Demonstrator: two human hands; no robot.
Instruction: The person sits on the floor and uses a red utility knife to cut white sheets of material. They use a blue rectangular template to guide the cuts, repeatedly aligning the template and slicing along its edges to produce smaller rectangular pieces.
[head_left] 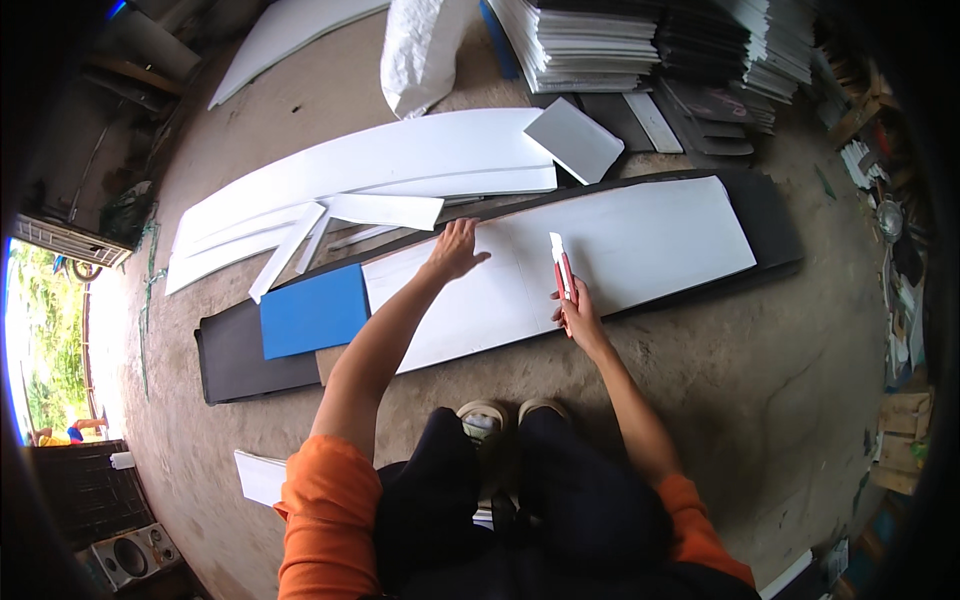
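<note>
A long white sheet (650, 235) lies on a longer black sheet (250, 362) on the floor in front of me. At the white sheet's far edge is my left hand (458, 250), fingers and thumb apart, holding nothing. My right hand (580, 315) is closed around a red and white utility knife (565, 280), held over the white sheet with its pale tip pointing away from me. Left of the white sheet, a blue rectangular board (315, 312) rests on the black one.
Beyond lie more white sheets (400, 150), narrow white strips (290, 250) and a grey board (575, 140). Tall stacks of sheets (590, 50) and a white sack (418, 60) stand at the back. A speaker (135, 555) is at lower left; clutter lines the right side.
</note>
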